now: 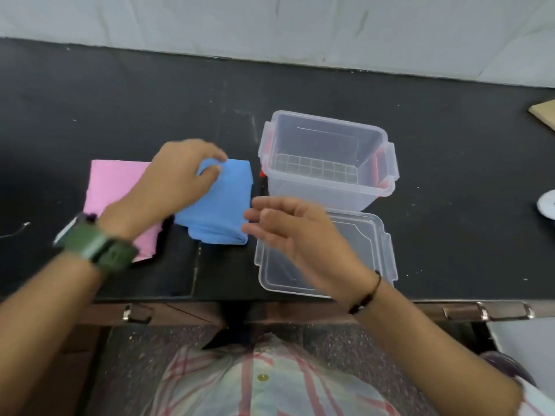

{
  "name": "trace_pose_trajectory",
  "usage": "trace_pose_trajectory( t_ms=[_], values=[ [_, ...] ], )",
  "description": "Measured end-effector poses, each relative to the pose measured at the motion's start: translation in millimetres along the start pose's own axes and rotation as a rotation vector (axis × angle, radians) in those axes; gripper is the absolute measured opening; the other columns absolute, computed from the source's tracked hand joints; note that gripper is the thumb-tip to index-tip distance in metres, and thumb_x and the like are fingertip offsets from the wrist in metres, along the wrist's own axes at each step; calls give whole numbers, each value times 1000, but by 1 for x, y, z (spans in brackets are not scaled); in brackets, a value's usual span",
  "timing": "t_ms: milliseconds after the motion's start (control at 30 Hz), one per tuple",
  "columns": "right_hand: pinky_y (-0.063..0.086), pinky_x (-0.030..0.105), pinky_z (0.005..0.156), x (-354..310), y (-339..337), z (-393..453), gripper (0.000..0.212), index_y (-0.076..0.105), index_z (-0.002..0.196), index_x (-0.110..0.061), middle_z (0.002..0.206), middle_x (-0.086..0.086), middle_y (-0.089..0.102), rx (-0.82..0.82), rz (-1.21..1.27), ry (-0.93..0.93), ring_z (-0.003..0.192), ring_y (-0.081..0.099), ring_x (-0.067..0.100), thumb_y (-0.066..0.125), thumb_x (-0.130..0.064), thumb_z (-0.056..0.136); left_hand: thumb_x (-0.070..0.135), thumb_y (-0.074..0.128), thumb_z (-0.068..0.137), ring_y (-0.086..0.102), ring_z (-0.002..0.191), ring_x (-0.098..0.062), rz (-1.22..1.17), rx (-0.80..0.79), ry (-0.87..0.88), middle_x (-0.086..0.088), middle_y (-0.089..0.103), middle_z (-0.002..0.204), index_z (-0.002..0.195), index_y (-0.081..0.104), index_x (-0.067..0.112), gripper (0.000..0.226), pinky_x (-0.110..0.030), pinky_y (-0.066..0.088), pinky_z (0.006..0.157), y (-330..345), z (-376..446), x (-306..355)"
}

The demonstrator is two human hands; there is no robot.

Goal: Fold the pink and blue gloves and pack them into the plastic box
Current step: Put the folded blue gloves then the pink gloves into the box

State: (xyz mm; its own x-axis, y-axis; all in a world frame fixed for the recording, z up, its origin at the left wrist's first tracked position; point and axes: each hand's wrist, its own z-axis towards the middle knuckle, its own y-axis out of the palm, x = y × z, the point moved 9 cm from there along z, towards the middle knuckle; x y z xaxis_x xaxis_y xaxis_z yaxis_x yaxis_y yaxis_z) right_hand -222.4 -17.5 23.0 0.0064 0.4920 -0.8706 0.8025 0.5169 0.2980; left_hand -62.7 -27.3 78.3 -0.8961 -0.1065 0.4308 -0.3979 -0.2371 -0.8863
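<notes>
A folded blue glove [223, 205] lies on the black table, left of the clear plastic box [327, 187]. My left hand [177, 181] rests on the blue glove's upper left corner, fingers pinching its fabric. A folded pink glove [115, 187] lies flat further left, partly hidden under my left wrist. My right hand [295, 232] hovers just right of the blue glove, above the box lid, fingers apart and holding nothing. The box stands upright, open and with nothing inside.
The clear lid [372, 235] lies flat in front of the box near the table's front edge. A brown board corner [545, 114] and a white round object [548, 207] sit at the far right. A grey wall runs behind the table [120, 94].
</notes>
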Motion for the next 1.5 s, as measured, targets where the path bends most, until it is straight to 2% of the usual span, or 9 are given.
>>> trace_pose_trajectory(
  t_ms=[100,233,400,600,700,867,1100,1233,1500],
  values=[
    [54,31,90,29,36,2,12,56,99,4,108,24,60,1,473,260,102,62,32,54,-4,91,18,57,90,55,109,-17,32,-244,72,-4,58,131,124,58,13,34,-16,32,89,12,41,-16],
    [46,36,97,69,55,-7,16,52,103,1,124,26,49,112,597,414,114,54,35,56,-6,89,28,55,92,40,131,-14,52,-615,87,4,41,147,137,44,22,47,-23,28,101,42,65,-39],
    [36,43,107,86,55,-8,46,39,132,1,142,27,38,318,639,453,129,42,37,57,-8,90,21,60,89,42,128,-14,-1,-1004,36,3,39,146,144,30,20,63,-24,34,98,75,65,-52],
    [38,47,104,83,51,10,32,48,116,4,128,23,50,463,757,415,127,46,35,58,-12,90,20,66,85,53,121,-22,-115,-1192,-20,0,52,133,138,38,20,60,-46,46,102,91,65,-52],
    [42,47,94,90,52,15,13,53,92,-4,105,16,59,521,758,420,115,53,31,60,-13,88,18,68,83,58,113,-22,-158,-1199,-24,-4,59,124,127,47,14,48,-43,49,98,101,65,-53],
    [44,45,91,94,55,30,10,54,94,-6,103,15,61,628,768,375,93,58,25,61,-8,87,21,72,80,68,92,-11,-269,-1170,-49,3,69,103,102,60,15,26,-23,55,77,107,69,-63],
    [52,39,71,87,56,40,9,57,90,-9,99,14,63,653,736,281,86,62,25,60,-1,86,12,66,84,68,97,-18,-526,-1153,-172,-4,71,109,109,63,8,25,-29,57,85,95,61,-78],
    [56,37,69,67,58,36,14,61,95,-16,100,7,66,587,661,163,91,65,22,56,-5,89,16,67,78,67,102,-21,-715,-1034,-225,-7,70,114,116,61,4,40,-32,55,88,65,52,-82],
    [56,22,55,-43,34,4,17,67,97,-15,83,-5,75,434,293,-239,70,70,6,53,-10,89,34,81,52,73,75,-12,-991,-681,-257,2,77,88,90,73,16,43,-24,59,56,-19,46,-34]
  ],
)
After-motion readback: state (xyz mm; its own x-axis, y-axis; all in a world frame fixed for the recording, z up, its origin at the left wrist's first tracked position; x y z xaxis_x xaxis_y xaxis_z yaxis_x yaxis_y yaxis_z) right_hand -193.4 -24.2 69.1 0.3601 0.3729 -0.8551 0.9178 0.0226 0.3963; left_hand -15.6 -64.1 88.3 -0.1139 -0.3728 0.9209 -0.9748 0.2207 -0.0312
